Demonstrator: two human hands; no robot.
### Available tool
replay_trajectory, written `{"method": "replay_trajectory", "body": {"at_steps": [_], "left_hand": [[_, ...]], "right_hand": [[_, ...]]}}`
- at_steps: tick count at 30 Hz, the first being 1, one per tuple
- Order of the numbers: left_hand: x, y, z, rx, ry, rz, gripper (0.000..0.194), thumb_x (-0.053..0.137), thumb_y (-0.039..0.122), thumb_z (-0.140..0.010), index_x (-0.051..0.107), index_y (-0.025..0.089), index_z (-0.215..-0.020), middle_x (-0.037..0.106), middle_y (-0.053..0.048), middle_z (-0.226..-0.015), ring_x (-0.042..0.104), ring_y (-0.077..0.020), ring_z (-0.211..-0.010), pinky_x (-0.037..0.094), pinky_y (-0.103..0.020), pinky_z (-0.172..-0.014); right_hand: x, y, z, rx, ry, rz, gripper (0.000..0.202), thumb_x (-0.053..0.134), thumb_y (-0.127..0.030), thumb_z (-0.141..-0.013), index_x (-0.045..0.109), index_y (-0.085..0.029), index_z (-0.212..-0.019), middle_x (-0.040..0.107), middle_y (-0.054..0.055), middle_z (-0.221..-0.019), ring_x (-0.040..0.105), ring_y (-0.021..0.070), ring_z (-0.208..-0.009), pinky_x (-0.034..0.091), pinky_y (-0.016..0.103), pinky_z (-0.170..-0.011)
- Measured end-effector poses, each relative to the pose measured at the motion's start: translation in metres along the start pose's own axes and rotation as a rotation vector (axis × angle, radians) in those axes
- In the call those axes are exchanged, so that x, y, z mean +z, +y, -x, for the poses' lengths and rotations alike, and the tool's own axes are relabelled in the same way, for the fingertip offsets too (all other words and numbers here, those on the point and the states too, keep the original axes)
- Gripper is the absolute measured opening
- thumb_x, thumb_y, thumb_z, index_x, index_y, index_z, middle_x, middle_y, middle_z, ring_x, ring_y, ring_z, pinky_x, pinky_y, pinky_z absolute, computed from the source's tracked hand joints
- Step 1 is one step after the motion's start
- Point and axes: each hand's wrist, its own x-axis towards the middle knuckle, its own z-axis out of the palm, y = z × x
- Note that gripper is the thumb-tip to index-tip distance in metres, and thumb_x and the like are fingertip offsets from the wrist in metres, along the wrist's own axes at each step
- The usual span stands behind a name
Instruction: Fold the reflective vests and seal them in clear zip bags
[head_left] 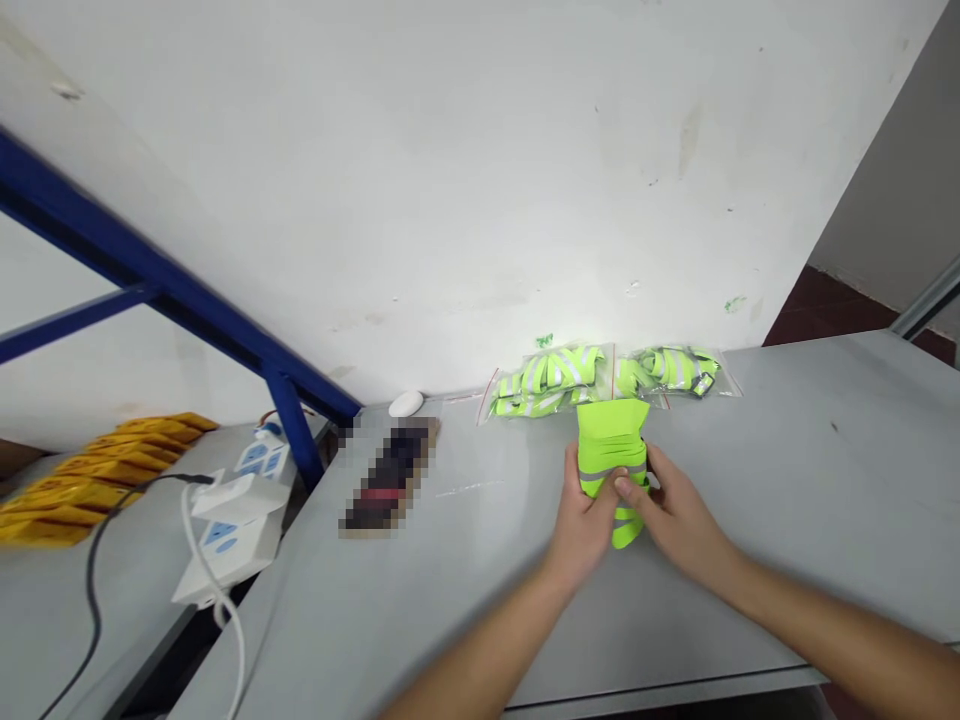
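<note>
A folded neon-yellow reflective strap (613,435) with grey stripes is held up over the grey table, in front of my body. My left hand (589,510) grips its left side, the thumb lying across the front. From the right, my right hand (679,515) closes on the same bundle, and the two thumbs meet near its lower middle. The fingers behind the strap are hidden. Just beyond it, against the wall, lie clear zip bags of similar reflective straps (551,375), with another bag (679,370) to the right.
The grey table (787,480) meets a white wall. To the left are a white oval object (406,404), a pixelated dark item (390,480), a blue metal frame (292,425), a power strip with cables (236,545) and several yellow packets (112,465).
</note>
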Motion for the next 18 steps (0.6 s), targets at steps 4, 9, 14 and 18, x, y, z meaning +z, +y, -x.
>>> {"method": "replay_trajectory", "body": {"at_steps": [4,9,14,18], "left_hand": [[0.002,-0.008,0.002,0.009,0.028,-0.059,0.051,0.062,0.055,-0.080,0.044,0.025,-0.118,0.066,-0.007,-0.110,0.064,-0.0197,-0.097,0.051,-0.030,-0.081],[0.001,-0.015,-0.001,0.110,-0.048,-0.198,0.054,0.042,0.060,-0.089,0.034,0.023,-0.128,0.054,-0.014,-0.127,0.055,-0.0217,-0.116,0.045,-0.036,-0.097],[-0.024,0.000,-0.018,0.866,0.235,-0.472,0.042,0.042,0.041,-0.095,0.029,0.028,-0.133,0.036,-0.012,-0.140,0.039,-0.0226,-0.130,0.038,-0.043,-0.103],[-0.045,0.026,-0.028,1.162,0.082,-1.048,0.038,0.053,0.023,-0.090,0.047,0.026,-0.127,0.059,-0.007,-0.122,0.046,-0.0236,-0.122,0.032,-0.046,-0.106]], "right_hand": [[0.009,0.004,0.003,0.002,0.049,-0.013,0.028,0.043,-0.046,-0.093,0.047,-0.027,-0.113,0.064,0.004,-0.109,0.061,0.0198,-0.096,0.050,0.030,-0.080],[0.001,0.009,-0.010,-0.010,0.095,0.120,0.025,0.045,-0.044,-0.092,0.049,-0.024,-0.106,0.067,0.001,-0.089,0.061,0.0187,-0.077,0.048,0.027,-0.065],[-0.016,0.004,-0.024,-0.113,-0.033,0.427,0.025,0.045,-0.041,-0.093,0.052,-0.023,-0.108,0.066,0.000,-0.082,0.058,0.0169,-0.069,0.044,0.026,-0.062],[-0.021,0.002,-0.026,-0.179,-0.186,0.623,0.025,0.044,-0.041,-0.094,0.050,-0.025,-0.113,0.067,0.000,-0.085,0.059,0.0164,-0.065,0.043,0.026,-0.061]]}}
